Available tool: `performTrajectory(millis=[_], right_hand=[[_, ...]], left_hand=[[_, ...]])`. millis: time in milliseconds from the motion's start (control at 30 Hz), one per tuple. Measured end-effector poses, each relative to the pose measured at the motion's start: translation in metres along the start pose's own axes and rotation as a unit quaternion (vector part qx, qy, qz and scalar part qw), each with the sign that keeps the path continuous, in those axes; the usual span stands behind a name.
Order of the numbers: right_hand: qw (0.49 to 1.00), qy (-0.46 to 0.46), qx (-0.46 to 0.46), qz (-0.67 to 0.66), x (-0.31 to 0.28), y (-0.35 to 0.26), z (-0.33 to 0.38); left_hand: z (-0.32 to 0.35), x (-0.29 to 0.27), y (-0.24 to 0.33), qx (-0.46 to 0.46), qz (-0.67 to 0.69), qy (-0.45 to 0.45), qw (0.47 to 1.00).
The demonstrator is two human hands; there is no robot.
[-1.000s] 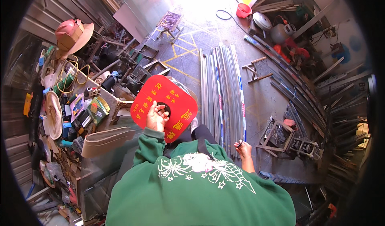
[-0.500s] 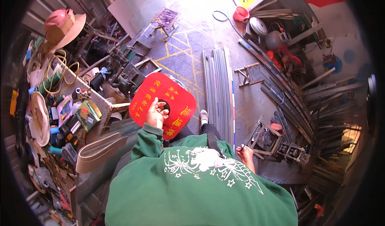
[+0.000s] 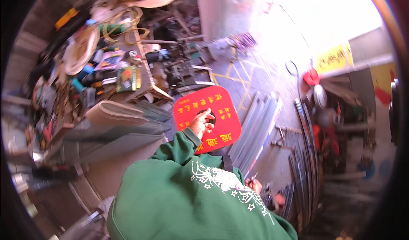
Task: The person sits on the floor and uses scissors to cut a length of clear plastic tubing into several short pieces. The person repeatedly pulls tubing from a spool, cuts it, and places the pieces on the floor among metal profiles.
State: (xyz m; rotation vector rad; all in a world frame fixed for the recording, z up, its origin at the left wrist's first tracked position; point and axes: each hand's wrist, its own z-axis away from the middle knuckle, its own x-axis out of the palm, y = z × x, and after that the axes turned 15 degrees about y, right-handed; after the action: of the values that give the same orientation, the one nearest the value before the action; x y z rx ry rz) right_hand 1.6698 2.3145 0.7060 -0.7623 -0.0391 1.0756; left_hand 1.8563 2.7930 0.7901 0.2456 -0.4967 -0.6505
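My left hand (image 3: 203, 124) is closed at the dark round hole in the middle of a flat red rounded-square reel (image 3: 228, 108) with yellow lettering. Its fingers curl at the hole's edge, and the reel hangs in front of my body. My right hand (image 3: 254, 185) is low beside my right side, partly hidden by my green sweatshirt. Its fingers are bent together around something small and dark that I cannot make out.
Long grey metal profiles (image 3: 255, 125) lie on the floor ahead. More dark bars (image 3: 303, 155) line the right. At left, a cluttered bench (image 3: 147, 76) holds tools and packets, with a rolled tan sheet (image 3: 113, 112) nearby. A red bucket (image 3: 311, 76) stands farther off.
My view has turned left, so the surroundings shift and rotate to the right, partly blurred. The red reel stays with my left hand. My shoe has gone out of sight.
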Motion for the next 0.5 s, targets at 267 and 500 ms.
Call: performTrajectory(millis=[267,500], right_hand=[[0.999,0.02,0.05,-0.002,-0.043,0.029,-0.163],[0.998,0.037,0.056,0.0,-0.006,-0.014,-0.226]], left_hand=[[0.033,0.031,0.055,0.116,0.099,-0.042,0.987],[0.033,0.047,0.203,0.263,0.166,-0.055,0.949]])
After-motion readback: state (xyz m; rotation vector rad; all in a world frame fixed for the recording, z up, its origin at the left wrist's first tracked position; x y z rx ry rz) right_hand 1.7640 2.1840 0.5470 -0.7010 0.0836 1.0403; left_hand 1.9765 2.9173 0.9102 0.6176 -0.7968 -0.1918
